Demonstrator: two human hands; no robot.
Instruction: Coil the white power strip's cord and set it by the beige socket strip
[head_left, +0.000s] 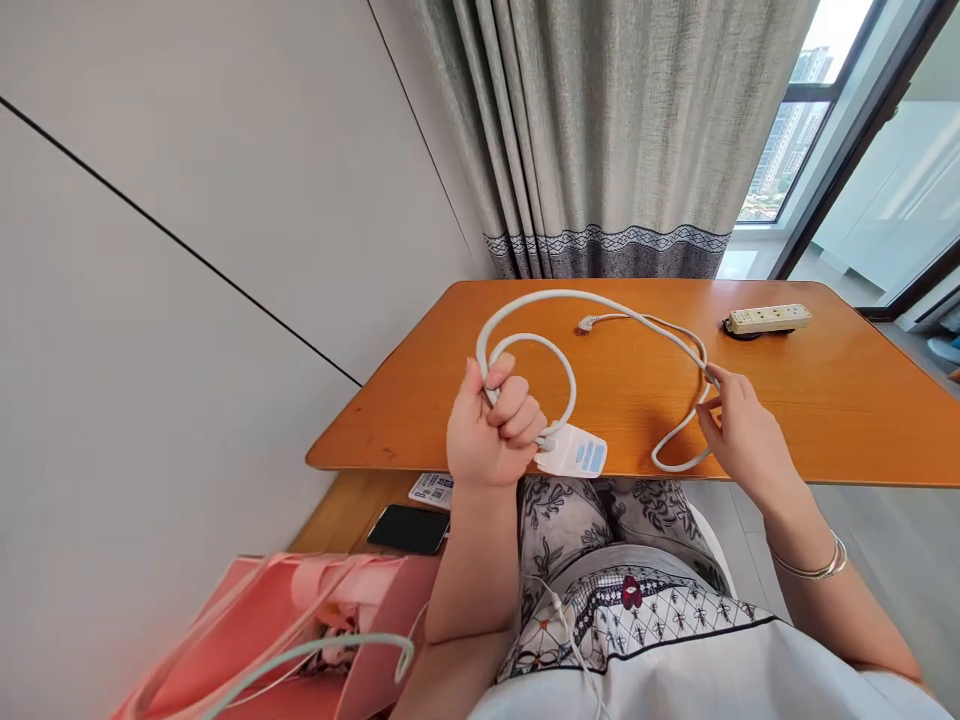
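My left hand [495, 425] is closed around a coiled loop of a thick white cable [570, 385], just above the white power strip head [574, 452] with blue buttons at the table's near edge. My right hand [739, 425] pinches the same cable further along, where it bends into a loose loop near the front edge. From there the cable arcs across the orange table [825, 400], and its white plug [586, 323] lies on the tabletop near the middle.
A second cream power strip [770, 318] with a black cord lies at the back right of the table. A black phone [409, 528] and a printed card [433, 489] rest on a lower wooden surface at left. A pink bag [300, 630] stands below.
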